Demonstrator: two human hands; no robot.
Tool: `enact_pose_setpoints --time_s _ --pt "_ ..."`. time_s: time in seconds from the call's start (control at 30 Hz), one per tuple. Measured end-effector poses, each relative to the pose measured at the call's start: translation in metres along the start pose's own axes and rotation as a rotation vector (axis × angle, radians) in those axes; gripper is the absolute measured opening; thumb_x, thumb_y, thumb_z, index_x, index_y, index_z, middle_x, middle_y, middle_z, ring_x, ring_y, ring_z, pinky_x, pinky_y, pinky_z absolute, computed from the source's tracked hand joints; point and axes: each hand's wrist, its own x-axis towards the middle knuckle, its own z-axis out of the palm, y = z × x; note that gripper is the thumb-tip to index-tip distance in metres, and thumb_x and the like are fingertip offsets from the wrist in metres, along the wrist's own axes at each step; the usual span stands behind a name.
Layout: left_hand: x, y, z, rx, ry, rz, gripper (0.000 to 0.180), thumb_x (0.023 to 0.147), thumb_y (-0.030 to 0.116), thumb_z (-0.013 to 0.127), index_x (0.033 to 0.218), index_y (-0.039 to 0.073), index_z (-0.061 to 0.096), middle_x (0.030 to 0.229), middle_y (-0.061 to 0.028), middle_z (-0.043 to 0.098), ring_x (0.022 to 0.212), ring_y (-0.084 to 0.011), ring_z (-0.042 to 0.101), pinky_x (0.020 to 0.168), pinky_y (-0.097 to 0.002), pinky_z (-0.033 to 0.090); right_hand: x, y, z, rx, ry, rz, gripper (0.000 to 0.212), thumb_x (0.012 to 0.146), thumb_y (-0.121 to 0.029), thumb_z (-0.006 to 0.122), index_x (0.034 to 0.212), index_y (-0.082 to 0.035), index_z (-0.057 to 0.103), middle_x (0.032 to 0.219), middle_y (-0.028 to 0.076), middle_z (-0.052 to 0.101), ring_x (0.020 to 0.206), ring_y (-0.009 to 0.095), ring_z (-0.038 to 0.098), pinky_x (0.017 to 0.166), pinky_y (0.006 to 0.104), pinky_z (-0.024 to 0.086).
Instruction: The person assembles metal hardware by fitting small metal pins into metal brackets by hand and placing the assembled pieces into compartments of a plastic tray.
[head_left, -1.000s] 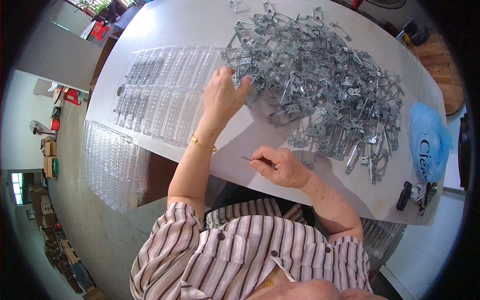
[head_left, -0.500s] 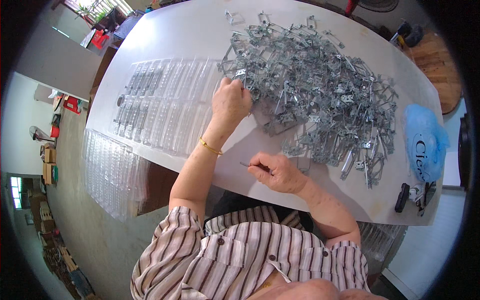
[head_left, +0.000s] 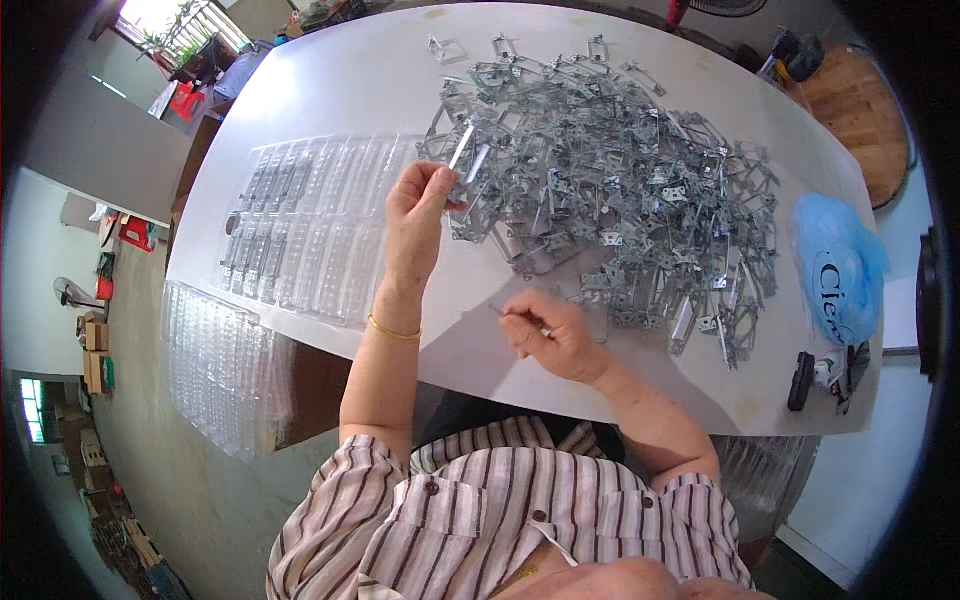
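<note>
Pinching a bracket (head_left: 462, 147) at the left edge of the pile (head_left: 620, 170) is the left hand (head_left: 418, 203); the right hand (head_left: 553, 335), on the pile's near side, holds a thin rod (head_left: 496, 309). Trays (head_left: 325, 235) lie left of the pile.

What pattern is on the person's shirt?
Dark stripes on a pale shirt; the head view shows it best.
</note>
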Motion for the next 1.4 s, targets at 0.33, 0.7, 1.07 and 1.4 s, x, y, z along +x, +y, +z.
enact_pose_setpoints --time_s 0.33,0.7,1.07,1.4 --pt "-0.054 0.010 0.018 -0.325 -0.434 -0.204 0.014 0.103 0.013 0.057 0.098 0.000 0.058 0.120 -0.0227 0.064 0.095 -0.0277 0.073 0.071 -0.0366 0.065 0.013 -0.015 -0.039 0.161 0.417 -0.217 0.016 0.106 -0.018 0.057 0.116 -0.006 0.057 0.092 0.000 0.064 0.070 0.006 0.060 0.058 0.0208 0.046" --pt "-0.102 0.002 0.049 0.468 -0.318 0.517 0.035 0.084 -0.007 0.072 0.113 0.002 0.056 0.124 -0.0197 0.061 0.099 -0.0237 0.068 0.081 -0.0322 0.057 0.010 -0.018 -0.038 0.271 0.379 -0.088 0.013 0.105 -0.017 0.057 0.108 -0.005 0.059 0.099 0.003 0.066 0.078 0.009 0.063 0.067 0.0256 0.053" --pt "-0.066 0.007 0.045 -0.184 -0.568 -0.331 0.031 0.108 0.028 0.051 0.125 0.003 0.046 0.113 -0.0110 0.064 0.089 -0.0211 0.071 0.073 -0.0333 0.059 0.011 -0.019 -0.045 -0.219 0.305 -0.383 0.009 0.099 -0.012 0.064 0.099 -0.005 0.059 0.084 0.008 0.061 0.074 0.017 0.062 0.065 0.0320 0.049" --pt "-0.041 -0.002 0.056 -0.160 -0.640 -0.335 0.023 0.107 0.022 0.054 0.116 0.000 0.052 0.103 -0.0125 0.068 0.078 -0.0230 0.073 0.068 -0.0350 0.062 0.014 -0.031 -0.063 -0.605 0.390 -0.480 0.011 0.094 -0.012 0.068 0.097 -0.006 0.060 0.080 0.013 0.063 0.068 0.033 0.066 0.059 0.0403 0.050"
